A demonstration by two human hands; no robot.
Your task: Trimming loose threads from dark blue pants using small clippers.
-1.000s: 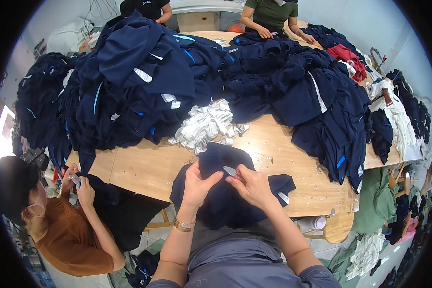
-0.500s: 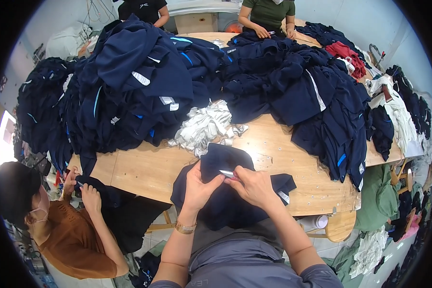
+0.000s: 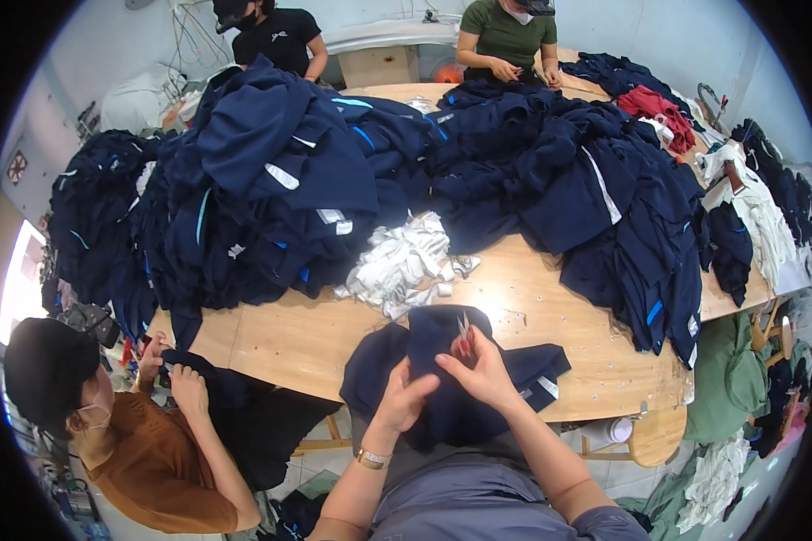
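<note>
A dark navy garment lies bunched over the table's near edge and my lap, with a white label at its right end. My right hand is closed on small thread snips; their metal blades point away from me and red shows at the grip. Beside it, over the garment, is my left hand, its thumb stretched toward the right hand and its fingers apart. Some of its fingers are hidden or slightly blurred, and nothing shows held in them.
A large heap of navy garments covers the table's far left, another the right. White fabric strips lie between them on the wooden table. At left a co-worker in brown handles dark cloth; two people stand across the table.
My left hand has loosened from the cloth and moved slightly lower. The snips have turned from pointing left to pointing away from me. The whole view has shifted a little.
</note>
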